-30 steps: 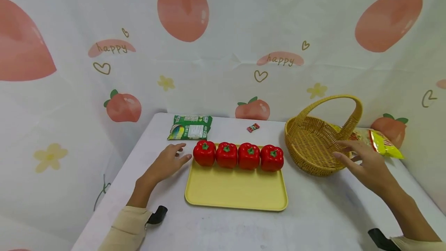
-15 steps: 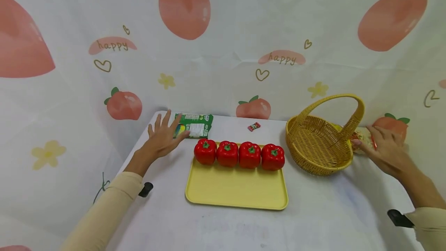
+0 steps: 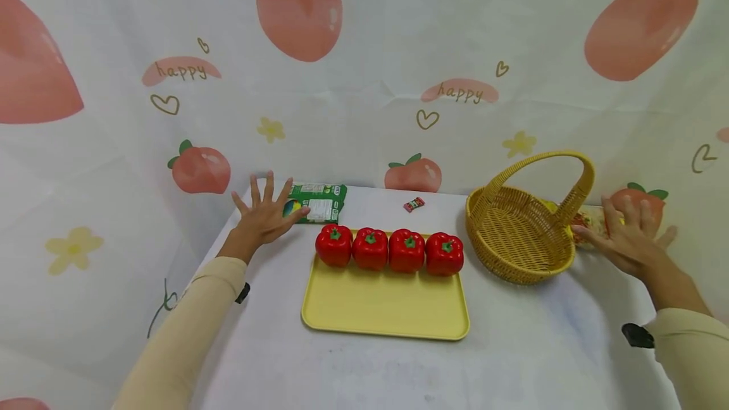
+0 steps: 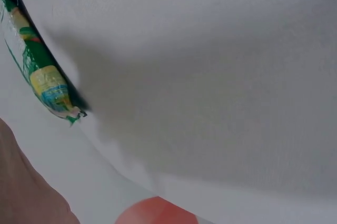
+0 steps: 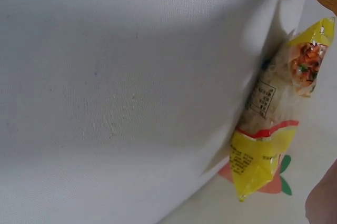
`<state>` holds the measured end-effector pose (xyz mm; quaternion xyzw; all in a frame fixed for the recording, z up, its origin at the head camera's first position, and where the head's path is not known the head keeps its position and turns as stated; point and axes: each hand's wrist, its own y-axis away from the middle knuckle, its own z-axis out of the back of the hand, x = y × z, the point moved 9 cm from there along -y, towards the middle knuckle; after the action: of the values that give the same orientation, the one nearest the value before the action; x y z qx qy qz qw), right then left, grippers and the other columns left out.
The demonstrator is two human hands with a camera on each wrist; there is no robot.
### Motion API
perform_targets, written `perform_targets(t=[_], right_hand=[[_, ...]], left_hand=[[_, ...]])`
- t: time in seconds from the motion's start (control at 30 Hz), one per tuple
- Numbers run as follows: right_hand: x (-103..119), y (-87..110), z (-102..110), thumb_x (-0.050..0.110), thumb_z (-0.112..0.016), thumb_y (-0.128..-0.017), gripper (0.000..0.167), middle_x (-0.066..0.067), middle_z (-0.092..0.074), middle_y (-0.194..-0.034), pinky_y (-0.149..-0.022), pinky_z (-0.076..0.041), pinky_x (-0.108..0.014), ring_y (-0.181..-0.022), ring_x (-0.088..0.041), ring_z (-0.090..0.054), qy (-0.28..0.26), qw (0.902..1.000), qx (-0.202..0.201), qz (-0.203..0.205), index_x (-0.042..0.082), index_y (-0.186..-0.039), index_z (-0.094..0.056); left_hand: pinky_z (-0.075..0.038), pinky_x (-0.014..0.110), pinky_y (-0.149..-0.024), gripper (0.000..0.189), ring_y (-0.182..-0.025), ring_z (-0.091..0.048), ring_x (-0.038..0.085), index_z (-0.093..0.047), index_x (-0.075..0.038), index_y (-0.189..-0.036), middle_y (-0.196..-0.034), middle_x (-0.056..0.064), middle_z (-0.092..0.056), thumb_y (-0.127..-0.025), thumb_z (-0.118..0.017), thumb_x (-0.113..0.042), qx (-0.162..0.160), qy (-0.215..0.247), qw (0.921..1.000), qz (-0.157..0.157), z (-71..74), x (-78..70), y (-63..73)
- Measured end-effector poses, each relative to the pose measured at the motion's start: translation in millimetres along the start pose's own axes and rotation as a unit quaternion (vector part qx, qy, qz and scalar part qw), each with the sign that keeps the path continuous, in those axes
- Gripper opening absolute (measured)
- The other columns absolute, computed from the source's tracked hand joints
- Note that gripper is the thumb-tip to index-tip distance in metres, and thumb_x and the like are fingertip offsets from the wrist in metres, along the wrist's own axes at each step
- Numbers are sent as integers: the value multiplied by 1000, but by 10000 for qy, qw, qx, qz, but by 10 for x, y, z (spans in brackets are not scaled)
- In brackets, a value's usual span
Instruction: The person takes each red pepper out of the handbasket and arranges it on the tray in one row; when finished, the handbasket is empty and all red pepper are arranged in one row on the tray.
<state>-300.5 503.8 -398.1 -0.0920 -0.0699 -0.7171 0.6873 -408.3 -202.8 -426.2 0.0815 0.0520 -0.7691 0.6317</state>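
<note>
My left hand (image 3: 262,219) is held with spread fingers near the green packet (image 3: 319,202), its thumb overlapping the packet's near left corner in the head view. On the right, my other hand (image 3: 633,242) has its fingers spread too and partly hides a yellow and clear food bag (image 5: 268,103). Neither hand holds anything. A yellow wicker basket (image 3: 515,239) with a tall handle stands left of the right hand. Between the hands, a row of several red bell peppers (image 3: 370,249) sits along the far side of a yellow tray (image 3: 384,309).
A small red wrapped packet (image 3: 414,204) lies at the back of the white table (image 3: 393,372). Behind the table hangs a white backdrop cloth (image 3: 364,37) printed with peaches. The basket stands just right of the tray.
Both hands have spread their fingers. The left moved back and left toward the green packet; the right moved away from the basket to the right, over the food bag. Peppers and basket stayed put.
</note>
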Motion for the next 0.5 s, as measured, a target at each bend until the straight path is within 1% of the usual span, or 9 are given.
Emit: perform_targets(t=[0.17, 0.5], right_hand=[[38, 14, 10, 64, -39, -106, 98, -34, 24, -168, -96, 26, -92, -147, -59, 36, 1, 10000, -14, 28, 13, -166, 19], [14, 14, -15, 65, -38, -106, 98, -33, 27, -167, -95, 25, -92, -146, -63, 33, -113, 9999, -20, -46, 13, -166, 19]], left_hand=[[19, 87, -109, 99, -155, 27, 55, -4, -19, -172, -175, 23, 19, -99, -33, -79, -39, -2, 10000, -9, -11, 19, -4], [20, 87, -108, 102, -155, 28, 55, -3, -18, -172, -174, 23, 20, -97, -35, -80, -111, -85, 9999, 25, 0, 70, -11]])
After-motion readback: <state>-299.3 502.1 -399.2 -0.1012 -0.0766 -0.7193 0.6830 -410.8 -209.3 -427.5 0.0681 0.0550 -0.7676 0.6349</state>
